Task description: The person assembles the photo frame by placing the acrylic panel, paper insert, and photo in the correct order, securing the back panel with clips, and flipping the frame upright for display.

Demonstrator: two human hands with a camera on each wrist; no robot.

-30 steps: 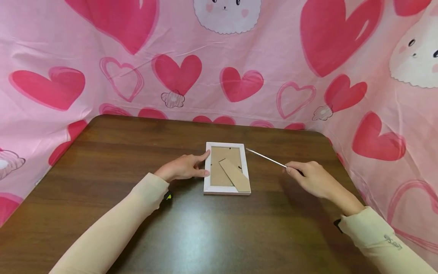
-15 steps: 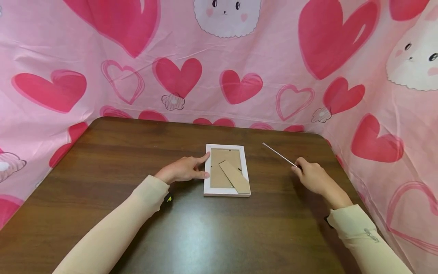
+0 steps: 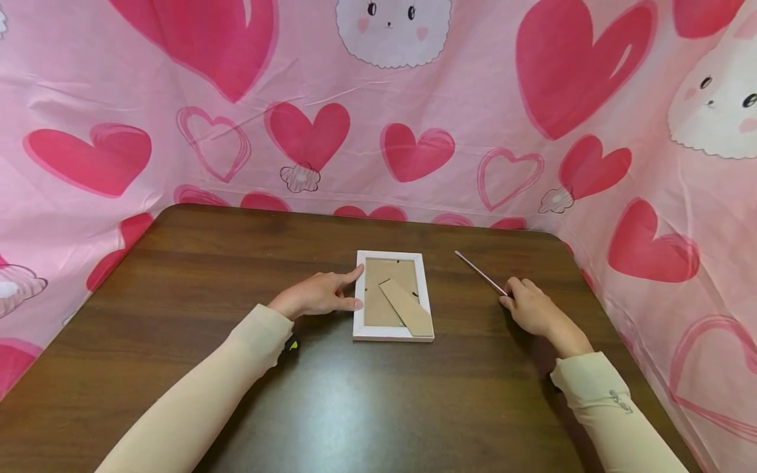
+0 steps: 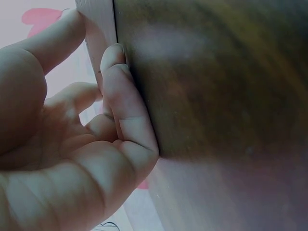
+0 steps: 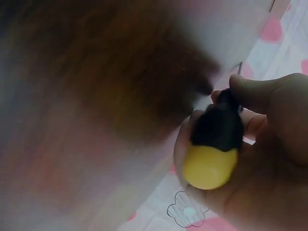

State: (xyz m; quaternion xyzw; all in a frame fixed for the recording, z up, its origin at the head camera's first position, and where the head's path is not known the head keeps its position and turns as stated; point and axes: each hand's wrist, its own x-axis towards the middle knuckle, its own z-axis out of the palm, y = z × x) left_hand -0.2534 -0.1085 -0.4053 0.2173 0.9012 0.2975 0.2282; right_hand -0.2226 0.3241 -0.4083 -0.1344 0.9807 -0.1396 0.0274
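Note:
A white picture frame [image 3: 360, 322] lies face down mid-table in the head view, its brown backing board [image 3: 378, 312] and slanted stand leg [image 3: 408, 309] facing up. At its left edge, the thumb and forefinger of my left hand [image 3: 316, 293] rest against the rim; the left wrist view shows other fingers [image 4: 127, 103] bent against the tabletop. To the right of the frame and apart from it, my right hand [image 3: 535, 309] grips a screwdriver [image 3: 480, 272]. Its thin shaft points up and left, and its black and yellow handle [image 5: 211, 166] shows in the right wrist view.
The dark wooden table [image 3: 378, 407] stretches out on all sides of the frame. Pink cloth [image 3: 355, 85] printed with hearts hangs behind the table and along both sides.
My right hand has drawn the screwdriver tip rightward, away from the frame's top right corner, and then sunk slightly toward the table. The left hand and the frame have stayed in place.

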